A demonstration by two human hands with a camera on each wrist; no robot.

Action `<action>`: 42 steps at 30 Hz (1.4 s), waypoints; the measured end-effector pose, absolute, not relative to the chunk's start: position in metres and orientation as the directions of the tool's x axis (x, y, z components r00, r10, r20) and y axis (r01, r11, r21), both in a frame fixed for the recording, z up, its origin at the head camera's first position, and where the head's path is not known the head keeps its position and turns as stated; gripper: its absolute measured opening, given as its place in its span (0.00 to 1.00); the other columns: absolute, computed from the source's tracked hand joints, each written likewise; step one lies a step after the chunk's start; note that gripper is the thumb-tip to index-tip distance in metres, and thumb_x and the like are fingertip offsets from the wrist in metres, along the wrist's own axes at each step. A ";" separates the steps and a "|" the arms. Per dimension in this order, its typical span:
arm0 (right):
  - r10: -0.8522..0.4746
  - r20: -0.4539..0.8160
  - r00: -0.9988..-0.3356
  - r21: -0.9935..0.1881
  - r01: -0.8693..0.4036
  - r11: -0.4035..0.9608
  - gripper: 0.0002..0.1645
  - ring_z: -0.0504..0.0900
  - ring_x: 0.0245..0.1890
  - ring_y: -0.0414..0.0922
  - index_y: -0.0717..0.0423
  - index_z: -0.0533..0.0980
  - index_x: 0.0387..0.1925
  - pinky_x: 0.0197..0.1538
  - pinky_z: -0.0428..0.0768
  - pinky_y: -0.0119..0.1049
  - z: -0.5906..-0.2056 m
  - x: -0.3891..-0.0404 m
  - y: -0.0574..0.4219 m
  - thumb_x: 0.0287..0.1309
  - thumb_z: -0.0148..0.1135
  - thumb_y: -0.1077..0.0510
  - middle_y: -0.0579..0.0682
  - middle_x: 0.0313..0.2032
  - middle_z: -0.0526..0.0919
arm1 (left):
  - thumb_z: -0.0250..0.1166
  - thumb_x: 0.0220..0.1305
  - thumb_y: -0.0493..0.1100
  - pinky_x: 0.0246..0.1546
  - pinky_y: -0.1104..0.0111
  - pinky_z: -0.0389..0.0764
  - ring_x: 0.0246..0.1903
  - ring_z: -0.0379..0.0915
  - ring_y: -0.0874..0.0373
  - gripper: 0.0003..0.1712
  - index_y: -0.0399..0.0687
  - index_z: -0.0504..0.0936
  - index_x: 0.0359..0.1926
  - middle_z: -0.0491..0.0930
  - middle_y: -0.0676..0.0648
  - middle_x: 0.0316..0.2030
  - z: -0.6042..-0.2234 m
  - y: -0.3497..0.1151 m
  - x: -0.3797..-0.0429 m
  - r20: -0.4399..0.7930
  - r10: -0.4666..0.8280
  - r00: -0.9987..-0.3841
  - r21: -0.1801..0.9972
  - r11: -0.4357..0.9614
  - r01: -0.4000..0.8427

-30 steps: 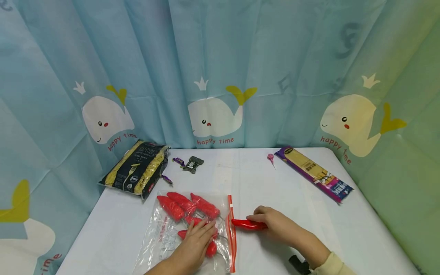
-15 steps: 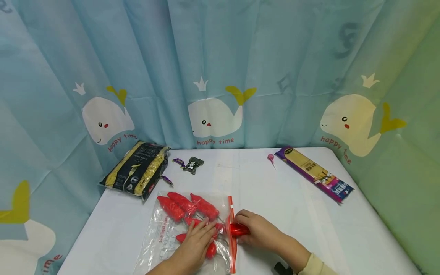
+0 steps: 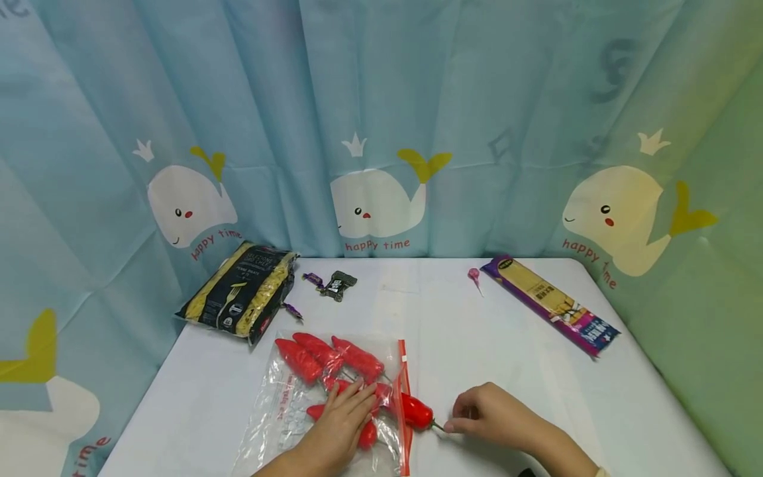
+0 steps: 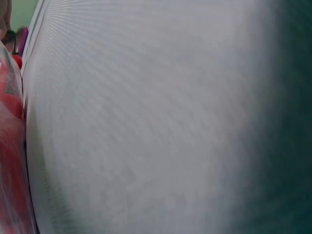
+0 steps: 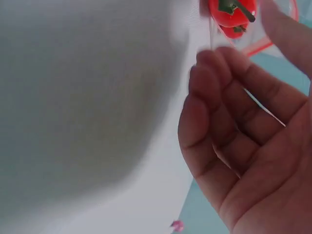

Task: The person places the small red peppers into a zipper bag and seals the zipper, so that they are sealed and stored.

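Note:
My left hand lies with extended fingers over a clear zip bag that holds several red chili peppers. One more chili pepper sits partly inside the bag's red-edged mouth on the right, its body's end and green stem sticking out. Close by that stem is my right hand. The right wrist view shows its fingers loosely bent with nothing between them, the thumb apart, and the pepper beyond. Mostly white tabletop fills the left wrist view, with the bag at its left edge.
A black pasta bag stands at the table's back left, beside small wrapped candies. Back right are a pink lollipop and a purple noodle pack. A blue curtain hangs behind the white table.
My right hand brought the chili pepper leftward into the bag's mouth, let go of it and drew back to the right. My left hand stayed on the bag.

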State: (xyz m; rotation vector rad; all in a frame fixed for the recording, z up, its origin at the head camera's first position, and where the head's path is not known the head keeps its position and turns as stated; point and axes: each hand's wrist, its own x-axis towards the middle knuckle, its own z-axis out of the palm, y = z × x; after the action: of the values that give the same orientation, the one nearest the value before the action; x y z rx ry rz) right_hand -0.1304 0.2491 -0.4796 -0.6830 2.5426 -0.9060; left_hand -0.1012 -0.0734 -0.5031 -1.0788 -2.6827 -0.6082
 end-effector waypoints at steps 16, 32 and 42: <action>-0.586 -0.060 -0.808 -0.703 -0.383 0.600 0.09 0.74 0.25 0.28 0.52 0.87 0.32 0.29 0.77 0.29 -0.487 -0.129 0.238 0.64 0.67 0.54 0.34 0.26 0.84 | 0.61 0.68 0.36 0.58 0.33 0.68 0.65 0.69 0.40 0.19 0.37 0.80 0.59 0.76 0.42 0.64 -0.504 -0.074 -0.101 0.352 0.613 -0.707 0.300 0.642 0.706; -0.597 0.193 -0.779 -0.549 -0.590 0.592 0.08 0.72 0.24 0.26 0.50 0.84 0.27 0.28 0.74 0.26 -0.499 -0.166 0.179 0.63 0.68 0.55 0.33 0.24 0.81 | 0.64 0.64 0.35 0.57 0.34 0.70 0.64 0.70 0.40 0.20 0.37 0.81 0.57 0.76 0.42 0.64 -0.503 -0.074 -0.102 0.359 0.628 -0.691 0.256 0.645 0.720; -0.605 0.164 -0.779 -0.656 -0.544 0.524 0.10 0.70 0.21 0.26 0.46 0.83 0.22 0.24 0.71 0.24 -0.506 -0.164 0.191 0.60 0.71 0.57 0.30 0.21 0.78 | 0.63 0.70 0.47 0.62 0.31 0.61 0.70 0.61 0.39 0.29 0.40 0.73 0.68 0.69 0.43 0.70 -0.501 -0.072 -0.102 0.180 0.634 -0.752 0.285 0.698 0.656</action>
State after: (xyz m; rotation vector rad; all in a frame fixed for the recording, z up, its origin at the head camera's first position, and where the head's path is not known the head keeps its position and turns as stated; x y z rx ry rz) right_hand -0.1643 0.1908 -0.5060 -1.0080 2.6677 -1.1018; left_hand -0.1020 -0.0716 -0.5005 -1.0769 -2.8318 -0.5161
